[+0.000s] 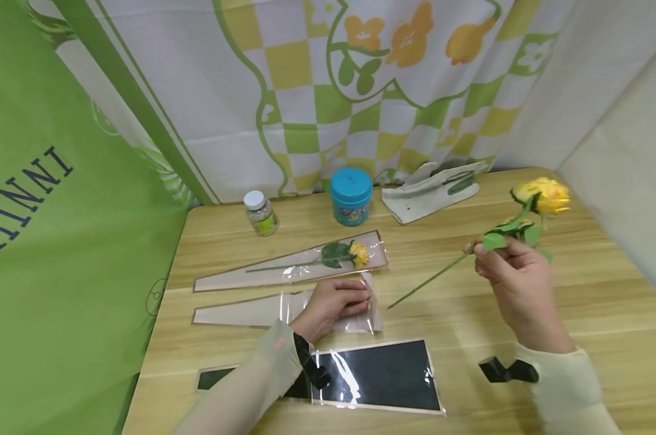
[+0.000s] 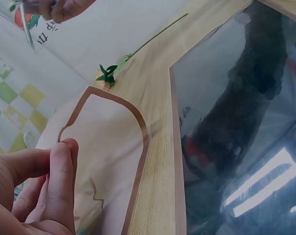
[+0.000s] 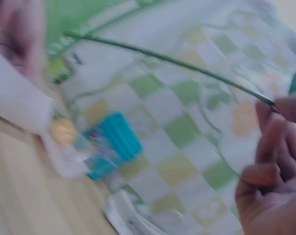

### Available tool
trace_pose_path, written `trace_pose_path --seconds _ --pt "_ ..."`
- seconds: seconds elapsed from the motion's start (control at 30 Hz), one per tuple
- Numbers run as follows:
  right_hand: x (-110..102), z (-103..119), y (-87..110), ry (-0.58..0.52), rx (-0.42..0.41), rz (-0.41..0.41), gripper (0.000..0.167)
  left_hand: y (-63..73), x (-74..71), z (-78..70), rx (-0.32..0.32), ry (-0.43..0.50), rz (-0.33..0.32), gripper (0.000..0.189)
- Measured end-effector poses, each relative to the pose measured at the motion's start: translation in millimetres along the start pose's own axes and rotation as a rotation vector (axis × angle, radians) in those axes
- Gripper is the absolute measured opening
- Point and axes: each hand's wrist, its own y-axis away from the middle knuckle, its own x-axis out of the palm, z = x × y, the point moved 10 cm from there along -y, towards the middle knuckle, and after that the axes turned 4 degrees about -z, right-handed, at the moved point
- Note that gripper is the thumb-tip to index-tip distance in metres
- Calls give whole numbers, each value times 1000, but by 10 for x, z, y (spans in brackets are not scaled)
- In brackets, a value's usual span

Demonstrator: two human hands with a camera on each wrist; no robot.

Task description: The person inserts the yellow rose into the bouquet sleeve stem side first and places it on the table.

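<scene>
My left hand pinches the open wide end of a clear wrapping sleeve with a pinkish-white backing and brown border. In the left wrist view that sleeve's mouth bulges apart beside the fingertips. My right hand holds a yellow artificial rose by its green stem, raised over the table's right side. Its bloom points away to the right and the bare stem end slants toward the sleeve. Another rose lies on the table, mostly hidden behind the right hand in the head view.
Beyond lies a sleeve with a yellow rose inside. Nearer is a black sleeve, partly under the left forearm. A small jar, a blue tub and white gloves stand or lie along the back by the curtain.
</scene>
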Motion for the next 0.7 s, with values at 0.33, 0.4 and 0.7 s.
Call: trace_pose_path --seconds 0.33,0.4,0.7 --pt "146 -177 140 259 -135 -165 11 13 33 -11 -2 -4 -6 22" --pt "153 -166 148 290 -155 -161 13 22 42 -10 -8 -7 -3 22" --pt "210 -126 155 462 -188 -166 11 30 74 -18 -17 -26 -8 20"
